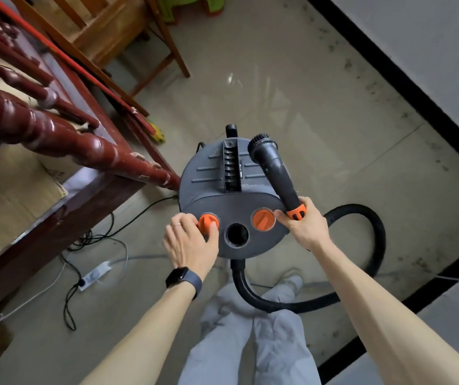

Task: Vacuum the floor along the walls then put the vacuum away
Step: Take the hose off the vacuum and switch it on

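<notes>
The vacuum (231,184), a grey canister type, stands on the tiled floor (306,93) right in front of us, its far left side just beside the corner post of a dark red wooden frame (56,134). We look down on its lid, where an open round port (236,235) sits between two orange knobs. Our left hand (189,245), a watch (179,276) on its wrist, grasps the left orange knob (208,222), thumb and fingers curled round it. The right orange knob (263,219) is untouched, though our knuckles come close to it. Our right hand (303,226) is clenched round the orange collar at the near end of the brush nozzle (272,168), which slants up and away over the lid, bristles pointing to the far side. The black hose (373,237) runs out from under the near edge of the canister, past our legs, and loops wide to the right, back behind our right hand. To the left, a white power strip (95,275) lies on the floor among black and white cables. A black skirting band runs along the foot of the white wall (431,51) on the right, well apart from the vacuum.
</notes>
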